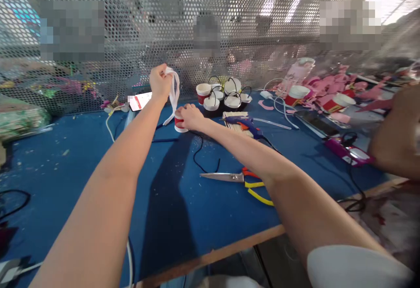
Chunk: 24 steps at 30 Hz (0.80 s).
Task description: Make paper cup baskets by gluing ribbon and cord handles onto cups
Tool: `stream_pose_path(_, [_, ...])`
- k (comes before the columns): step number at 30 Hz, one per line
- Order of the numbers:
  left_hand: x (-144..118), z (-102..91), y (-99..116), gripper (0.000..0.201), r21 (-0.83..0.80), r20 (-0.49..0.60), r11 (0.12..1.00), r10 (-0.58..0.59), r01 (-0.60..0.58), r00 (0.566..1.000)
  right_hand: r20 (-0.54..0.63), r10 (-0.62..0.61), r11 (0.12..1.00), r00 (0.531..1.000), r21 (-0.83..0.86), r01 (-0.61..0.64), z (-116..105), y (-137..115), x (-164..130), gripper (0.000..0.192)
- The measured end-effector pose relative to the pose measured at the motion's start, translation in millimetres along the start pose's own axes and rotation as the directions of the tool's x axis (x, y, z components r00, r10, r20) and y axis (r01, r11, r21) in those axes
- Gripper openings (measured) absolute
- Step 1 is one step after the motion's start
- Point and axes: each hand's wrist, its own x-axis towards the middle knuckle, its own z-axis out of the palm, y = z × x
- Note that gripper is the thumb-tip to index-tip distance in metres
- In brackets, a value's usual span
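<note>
My left hand point(159, 82) is raised above the blue table point(82, 165), pinching the top end of a white ribbon strip point(173, 93) that hangs down. My right hand point(190, 116) rests on the table, wrapped around a small red-and-white paper cup point(179, 124). The ribbon's lower end reaches the cup. Just behind the cup stands a cluster of small white cups with black wire handles point(225, 93).
Scissors with yellow and orange handles point(236, 178) lie near my right forearm. A blue glue gun point(246, 124) rests on wooden sticks. A phone point(139, 101) lies at the back. Pink foam scraps and red cups point(328, 95) cover the right side. Another person's arm point(397, 144) is at the right edge.
</note>
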Motion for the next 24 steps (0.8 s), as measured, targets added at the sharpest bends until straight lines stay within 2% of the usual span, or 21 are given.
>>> stream_pose_path(2, [-5.4, 8.0, 1.6, 0.056, 0.006, 0.04, 1.0, 0.006, -0.006, 0.999, -0.014, 0.006, 1.0, 1.0, 0.021, -0.006, 3.7, 0.1, 2.7, 0.051])
stream_pose_path(4, [-16.2, 8.6, 3.7, 0.074, 0.033, 0.187, 0.997, -0.068, 0.062, 0.98, -0.03, 0.01, 0.999, 1.0, 0.053, -0.008, 7.0, 0.5, 5.1, 0.05])
stream_pose_path(5, [-23.1, 6.2, 4.9, 0.078, 0.07, 0.224, 0.991, -0.123, 0.11, 0.967, -0.039, 0.01, 0.997, 0.999, 0.073, -0.007, 8.3, 0.8, 6.0, 0.05])
stream_pose_path(8, [-47.7, -8.1, 9.2, 0.073, 0.18, 0.238, 0.973, -0.182, 0.141, 0.954, -0.065, 0.006, 0.989, 0.998, 0.146, 0.003, 8.9, 1.5, 6.7, 0.051])
stream_pose_path(9, [-57.2, -14.0, 11.0, 0.071, 0.168, 0.301, 0.975, -0.19, 0.144, 0.934, -0.073, -0.004, 0.984, 0.997, 0.176, 0.017, 7.2, 1.5, 6.0, 0.049])
stream_pose_path(11, [-77.7, -25.9, 15.9, 0.073, 0.074, 0.484, 0.981, -0.195, 0.182, 0.853, -0.084, -0.042, 0.968, 0.996, 0.242, 0.061, 0.4, 1.0, 2.0, 0.045])
stream_pose_path(12, [-88.3, -31.8, 19.4, 0.075, 0.043, 0.552, 0.977, -0.199, 0.211, 0.809, -0.086, -0.065, 0.957, 0.994, 0.278, 0.087, -4.5, 0.3, -1.5, 0.045])
stream_pose_path(13, [-98.9, -37.4, 23.7, 0.074, 0.011, 0.592, 0.976, -0.182, 0.218, 0.785, -0.087, -0.089, 0.942, 0.992, 0.316, 0.112, -10.1, -0.7, -6.2, 0.047])
stream_pose_path(15, [-118.8, -48.0, 34.9, 0.073, -0.092, 0.592, 0.968, -0.136, 0.234, 0.794, -0.091, -0.133, 0.907, 0.987, 0.389, 0.158, -21.4, -3.4, -19.8, 0.052])
stream_pose_path(19, [-154.9, -63.8, 62.1, 0.074, -0.171, 0.668, 0.951, -0.081, 0.259, 0.739, -0.154, -0.253, 0.788, 0.955, 0.541, 0.296, -35.1, -9.5, -61.6, 0.049])
stream_pose_path(21, [-174.1, -67.4, 73.4, 0.079, -0.18, 0.717, 0.936, -0.084, 0.301, 0.692, -0.145, -0.265, 0.74, 0.953, 0.604, 0.297, -35.6, -10.9, -86.3, 0.049])
stream_pose_path(24, [-204.8, -67.6, 82.0, 0.088, -0.17, 0.715, 0.928, -0.115, 0.332, 0.689, -0.092, -0.267, 0.693, 0.959, 0.673, 0.258, -35.1, -8.0, -120.7, 0.046])
